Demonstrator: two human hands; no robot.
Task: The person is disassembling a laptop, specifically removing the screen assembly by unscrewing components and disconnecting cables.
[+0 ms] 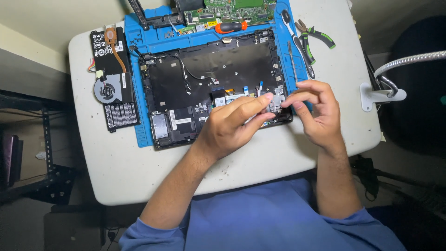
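An opened black laptop base (218, 69) lies on a blue work mat (139, 37) on a white table (116, 162). My left hand (234, 123) rests over the base's near right part, fingers stretched toward a small grey metal part (278, 98) at the right corner. My right hand (316, 109) hovers at that same corner, thumb and fingers pinched together close to my left fingertips. Whether anything tiny sits between the fingers cannot be told. Small blue-tipped ribbon cables (246, 89) stand just beyond my fingers.
A flat black battery (121, 114) with a cooling fan (108, 89) and copper heat pipe (116, 44) lies left of the mat. A green circuit board (232, 10), an orange-handled screwdriver (230, 27), tweezers (292, 62) and green-handled pliers (318, 37) lie at the back. A lamp clamp (381, 95) grips the right edge.
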